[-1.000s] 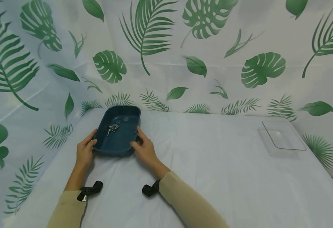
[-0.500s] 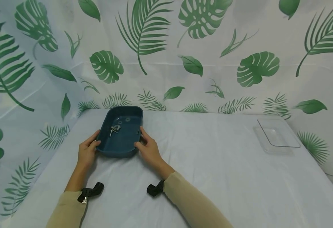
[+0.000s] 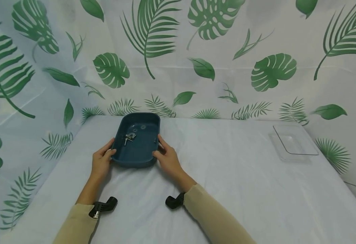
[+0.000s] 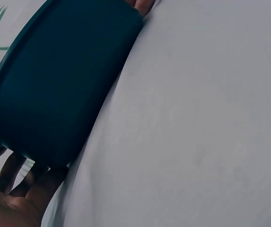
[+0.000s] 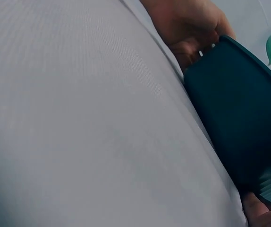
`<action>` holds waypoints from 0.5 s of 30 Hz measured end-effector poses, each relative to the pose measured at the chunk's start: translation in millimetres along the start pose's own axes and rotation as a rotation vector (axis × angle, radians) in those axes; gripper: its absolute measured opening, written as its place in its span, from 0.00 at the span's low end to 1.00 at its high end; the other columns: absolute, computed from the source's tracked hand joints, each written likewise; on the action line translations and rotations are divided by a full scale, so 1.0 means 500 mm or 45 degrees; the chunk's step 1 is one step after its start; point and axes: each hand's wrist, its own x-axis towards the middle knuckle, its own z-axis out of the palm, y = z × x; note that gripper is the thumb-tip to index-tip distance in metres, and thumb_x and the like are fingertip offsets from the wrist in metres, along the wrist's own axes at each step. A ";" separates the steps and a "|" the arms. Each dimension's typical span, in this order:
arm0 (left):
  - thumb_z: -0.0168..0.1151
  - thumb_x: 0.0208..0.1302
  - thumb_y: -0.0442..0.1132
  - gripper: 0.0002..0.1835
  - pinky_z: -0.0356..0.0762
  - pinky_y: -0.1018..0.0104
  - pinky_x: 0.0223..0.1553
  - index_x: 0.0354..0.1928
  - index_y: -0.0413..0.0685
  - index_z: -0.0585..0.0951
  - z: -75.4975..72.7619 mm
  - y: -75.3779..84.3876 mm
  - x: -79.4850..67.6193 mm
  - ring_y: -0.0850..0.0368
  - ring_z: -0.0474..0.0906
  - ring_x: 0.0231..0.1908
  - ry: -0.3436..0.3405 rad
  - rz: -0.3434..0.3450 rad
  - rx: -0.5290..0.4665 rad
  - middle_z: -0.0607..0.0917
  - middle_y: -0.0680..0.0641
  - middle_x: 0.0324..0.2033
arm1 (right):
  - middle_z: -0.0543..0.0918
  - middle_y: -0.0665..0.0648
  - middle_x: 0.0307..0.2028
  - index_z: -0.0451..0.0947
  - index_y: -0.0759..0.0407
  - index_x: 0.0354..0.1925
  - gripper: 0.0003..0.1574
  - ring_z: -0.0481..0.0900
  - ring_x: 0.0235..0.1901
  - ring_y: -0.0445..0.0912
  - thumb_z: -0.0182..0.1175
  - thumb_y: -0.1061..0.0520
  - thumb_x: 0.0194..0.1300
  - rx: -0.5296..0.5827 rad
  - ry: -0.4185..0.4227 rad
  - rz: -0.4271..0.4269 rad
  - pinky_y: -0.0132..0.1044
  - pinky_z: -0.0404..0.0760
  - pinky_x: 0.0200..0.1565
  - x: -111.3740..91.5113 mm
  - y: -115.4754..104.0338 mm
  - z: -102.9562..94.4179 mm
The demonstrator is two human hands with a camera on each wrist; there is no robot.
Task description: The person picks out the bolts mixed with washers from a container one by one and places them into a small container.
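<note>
A dark blue rectangular tray [image 3: 138, 152] stands on the white cloth, left of the middle in the head view. My left hand [image 3: 101, 163] grips its left side near the front corner, thumb on the rim. On the opposite side, my right hand [image 3: 170, 164] holds the tray the same way. A small heap of metal pieces [image 3: 130, 136], seemingly screws and other hardware, lies inside, with two flat rings [image 3: 143, 127] behind it. One tiny piece sits by the right wall. Both wrist views show the tray's outer front wall [image 4: 64, 85] low against the cloth.
A clear, see-through container [image 3: 300, 154] stands at the far right of the white-covered table [image 3: 226, 176]. Behind and to the left hangs a white curtain [image 3: 165, 78] printed with green leaves. Each wrist wears a black camera mount [image 3: 104, 205].
Both hands and the tray have shifted to the right along the table, with the metal pieces still inside. The head view has turned slightly, so the background slides left. Both grips stay the same.
</note>
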 end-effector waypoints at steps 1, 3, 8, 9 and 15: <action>0.47 0.77 0.33 0.28 0.76 0.86 0.47 0.76 0.47 0.64 0.005 0.001 -0.001 0.47 0.62 0.75 -0.006 -0.002 -0.003 0.63 0.46 0.77 | 0.58 0.54 0.79 0.51 0.50 0.80 0.46 0.68 0.73 0.54 0.55 0.61 0.70 0.004 0.002 -0.003 0.31 0.71 0.33 -0.002 0.001 -0.005; 0.48 0.77 0.33 0.28 0.76 0.85 0.48 0.76 0.47 0.64 0.014 0.004 -0.002 0.47 0.62 0.75 -0.017 -0.009 -0.019 0.63 0.46 0.77 | 0.57 0.56 0.79 0.51 0.52 0.80 0.46 0.68 0.73 0.55 0.55 0.62 0.69 0.010 0.006 -0.015 0.31 0.72 0.37 -0.004 0.002 -0.014; 0.48 0.77 0.32 0.28 0.77 0.84 0.49 0.76 0.45 0.63 0.036 0.007 -0.002 0.47 0.63 0.74 -0.034 -0.011 -0.051 0.63 0.46 0.77 | 0.56 0.58 0.79 0.50 0.55 0.80 0.46 0.66 0.73 0.58 0.55 0.63 0.69 0.019 0.012 -0.023 0.27 0.73 0.44 -0.010 0.004 -0.037; 0.48 0.77 0.32 0.28 0.77 0.84 0.49 0.76 0.45 0.64 0.040 0.006 -0.002 0.47 0.63 0.74 -0.031 -0.007 -0.054 0.63 0.46 0.77 | 0.56 0.59 0.79 0.50 0.55 0.80 0.46 0.65 0.74 0.58 0.54 0.63 0.70 0.019 0.008 -0.018 0.27 0.73 0.44 -0.012 0.003 -0.041; 0.50 0.76 0.32 0.28 0.74 0.87 0.49 0.75 0.45 0.66 0.064 0.004 -0.003 0.47 0.64 0.74 -0.012 0.030 -0.012 0.65 0.45 0.76 | 0.53 0.63 0.79 0.48 0.59 0.80 0.45 0.62 0.74 0.62 0.54 0.65 0.70 0.010 -0.038 0.014 0.29 0.73 0.45 -0.035 -0.042 -0.072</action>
